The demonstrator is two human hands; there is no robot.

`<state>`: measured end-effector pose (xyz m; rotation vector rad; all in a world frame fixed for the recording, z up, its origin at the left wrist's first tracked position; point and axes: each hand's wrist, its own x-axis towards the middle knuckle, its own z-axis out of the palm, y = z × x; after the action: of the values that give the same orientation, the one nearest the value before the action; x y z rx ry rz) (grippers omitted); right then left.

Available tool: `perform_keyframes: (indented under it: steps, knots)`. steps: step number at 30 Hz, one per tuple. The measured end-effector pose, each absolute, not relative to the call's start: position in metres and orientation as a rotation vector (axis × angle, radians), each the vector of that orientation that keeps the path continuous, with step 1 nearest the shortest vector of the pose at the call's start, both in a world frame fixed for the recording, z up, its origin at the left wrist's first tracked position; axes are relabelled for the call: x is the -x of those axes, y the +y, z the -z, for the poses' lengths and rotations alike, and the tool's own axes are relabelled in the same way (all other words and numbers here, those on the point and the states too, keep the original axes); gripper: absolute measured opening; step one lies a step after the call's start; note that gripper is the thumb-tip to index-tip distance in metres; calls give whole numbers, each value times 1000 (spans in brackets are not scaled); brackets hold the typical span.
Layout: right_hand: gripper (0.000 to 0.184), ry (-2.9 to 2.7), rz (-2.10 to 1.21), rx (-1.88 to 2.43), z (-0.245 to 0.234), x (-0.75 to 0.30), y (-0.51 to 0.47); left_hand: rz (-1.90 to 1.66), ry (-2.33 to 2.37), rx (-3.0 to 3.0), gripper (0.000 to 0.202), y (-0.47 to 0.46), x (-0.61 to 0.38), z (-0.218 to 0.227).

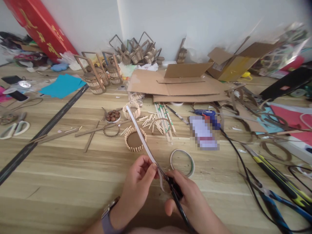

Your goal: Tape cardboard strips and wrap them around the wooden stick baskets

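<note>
My left hand (pixel 138 182) pinches the near end of a long white strip (pixel 140 131) that runs up and away over the floor. My right hand (pixel 187 195) grips black-handled scissors (pixel 174 191) whose blades meet the strip just beside my left fingers. A roll of tape (pixel 182 162) lies flat just beyond my right hand. A small round basket of wooden sticks (pixel 135 139) stands under the strip, and a second one (pixel 131 110) sits near its far end.
Loose sticks (pixel 163 122), a dish of brown beads (pixel 113 116), a blue glue gun (pixel 206 113) with its black cord, flat cardboard (pixel 180 86), finished stick baskets (pixel 97 79), pliers (pixel 280 178) at right, white scissors (pixel 14 128) at left.
</note>
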<state>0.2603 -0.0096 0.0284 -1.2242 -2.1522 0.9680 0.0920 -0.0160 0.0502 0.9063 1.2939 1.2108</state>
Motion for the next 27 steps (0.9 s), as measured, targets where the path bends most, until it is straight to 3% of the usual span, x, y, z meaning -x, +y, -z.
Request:
perform_keyframes:
  steps: [27]
  knots:
    - [38, -2139, -905, 1127, -24, -259, -10, -1147, 1275, -932, 20, -17, -94, -49]
